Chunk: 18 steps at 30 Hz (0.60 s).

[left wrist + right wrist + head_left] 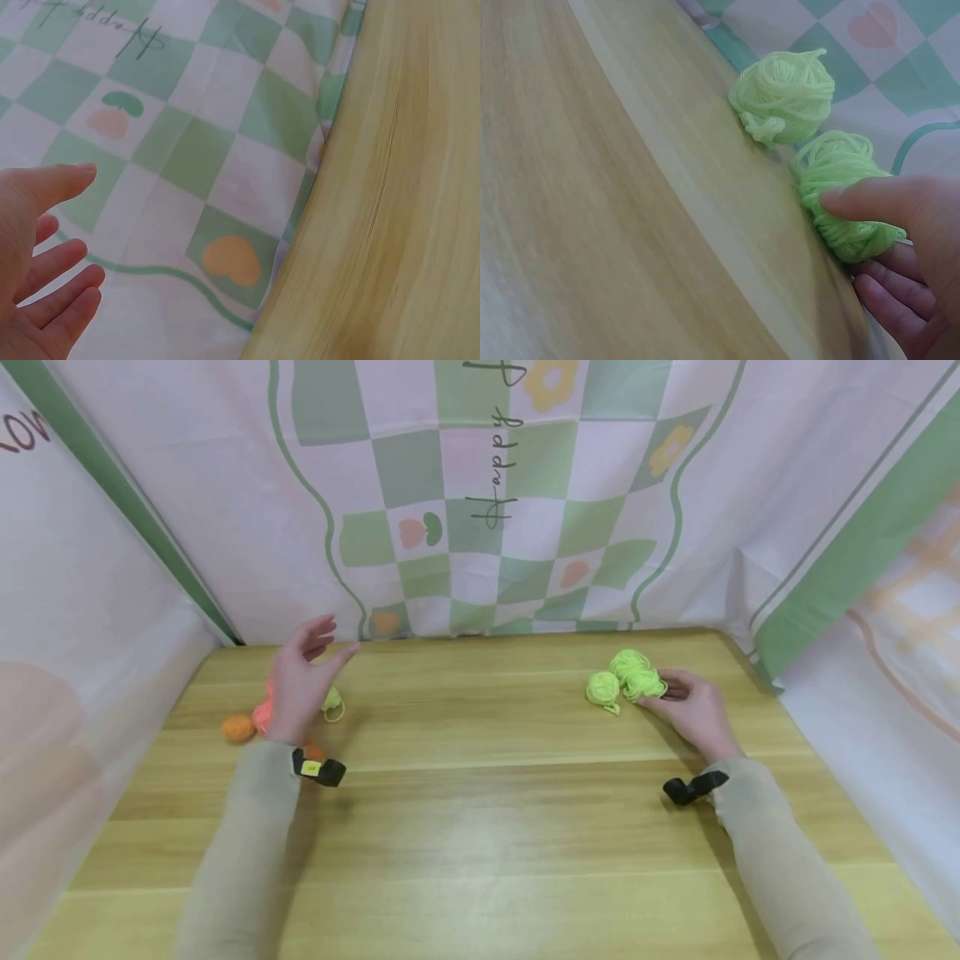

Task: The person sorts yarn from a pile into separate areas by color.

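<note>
My right hand holds a bright green ball of yarn at the table's right side. In the right wrist view the thumb lies across this green yarn ball, with fingers behind it. Beside it sits a paler yellow-green yarn ball, and another green yarn bundle shows just behind. My left hand hovers over the left side with spread, relaxed fingers and nothing between them. Partly hidden by it are pink yarn and a yellow-green yarn ball.
An orange yarn ball lies left of the pink yarn. More orange yarn peeks out by the left wrist. The wooden table ends at a checkered cloth at the back. Cloth also hangs at both sides.
</note>
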Motion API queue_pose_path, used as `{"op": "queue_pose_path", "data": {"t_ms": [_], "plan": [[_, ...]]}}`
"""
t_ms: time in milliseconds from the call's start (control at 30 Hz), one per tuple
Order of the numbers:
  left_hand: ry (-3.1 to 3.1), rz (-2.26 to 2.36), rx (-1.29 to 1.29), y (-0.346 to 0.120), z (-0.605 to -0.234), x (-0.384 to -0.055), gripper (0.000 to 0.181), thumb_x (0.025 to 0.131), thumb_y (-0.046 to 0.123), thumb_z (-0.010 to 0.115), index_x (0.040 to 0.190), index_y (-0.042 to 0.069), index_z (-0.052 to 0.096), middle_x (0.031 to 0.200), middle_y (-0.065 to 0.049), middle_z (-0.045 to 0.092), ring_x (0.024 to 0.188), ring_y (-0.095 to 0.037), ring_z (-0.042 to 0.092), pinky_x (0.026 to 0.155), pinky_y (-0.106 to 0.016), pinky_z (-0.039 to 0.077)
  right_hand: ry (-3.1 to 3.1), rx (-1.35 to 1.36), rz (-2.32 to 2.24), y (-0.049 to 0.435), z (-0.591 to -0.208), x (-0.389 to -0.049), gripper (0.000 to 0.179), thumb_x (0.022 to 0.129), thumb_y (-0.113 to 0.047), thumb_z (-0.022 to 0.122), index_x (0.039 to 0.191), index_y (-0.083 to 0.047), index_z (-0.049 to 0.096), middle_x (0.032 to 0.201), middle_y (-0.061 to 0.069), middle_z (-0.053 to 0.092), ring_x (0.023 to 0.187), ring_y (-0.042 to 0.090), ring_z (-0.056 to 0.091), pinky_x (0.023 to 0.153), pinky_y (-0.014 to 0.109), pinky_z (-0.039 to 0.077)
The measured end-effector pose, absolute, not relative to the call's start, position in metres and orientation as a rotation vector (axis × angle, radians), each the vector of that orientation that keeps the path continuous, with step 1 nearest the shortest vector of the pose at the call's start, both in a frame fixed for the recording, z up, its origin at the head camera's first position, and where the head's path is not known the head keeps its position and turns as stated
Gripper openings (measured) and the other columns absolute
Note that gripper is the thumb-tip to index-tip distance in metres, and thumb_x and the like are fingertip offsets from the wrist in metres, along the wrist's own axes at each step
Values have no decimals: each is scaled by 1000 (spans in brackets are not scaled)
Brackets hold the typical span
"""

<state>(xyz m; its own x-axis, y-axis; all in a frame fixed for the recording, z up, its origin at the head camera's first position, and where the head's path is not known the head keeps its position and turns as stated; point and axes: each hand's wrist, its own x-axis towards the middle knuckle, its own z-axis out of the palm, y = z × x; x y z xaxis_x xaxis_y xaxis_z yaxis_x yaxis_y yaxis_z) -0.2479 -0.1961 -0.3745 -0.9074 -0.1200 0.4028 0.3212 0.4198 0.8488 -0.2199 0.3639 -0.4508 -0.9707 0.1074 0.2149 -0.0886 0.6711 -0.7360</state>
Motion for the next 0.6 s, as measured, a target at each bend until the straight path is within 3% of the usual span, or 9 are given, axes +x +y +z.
{"op": "queue_pose_path", "data": {"t_ms": [133, 600], "plan": [[-2274, -1477, -162, -210, -377, -246, 59, 89, 25, 83, 139, 6, 60, 134, -12, 64, 119, -29, 60, 106, -43, 45, -2635, -4, 1190, 364, -452, -219, 60, 85, -21, 86, 131, 7, 62, 115, 28, 68, 82, -9, 57, 73, 6, 47], [-2392, -1490, -51, -238, -399, -235, 62, 91, 23, 80, 144, 2, 54, 139, -18, 58, 124, -38, 55, 107, -50, 44, -2652, -18, 1183, 363, -451, -219, 61, 86, -23, 85, 132, 7, 60, 118, 29, 67, 84, -8, 56, 75, 6, 46]]}}
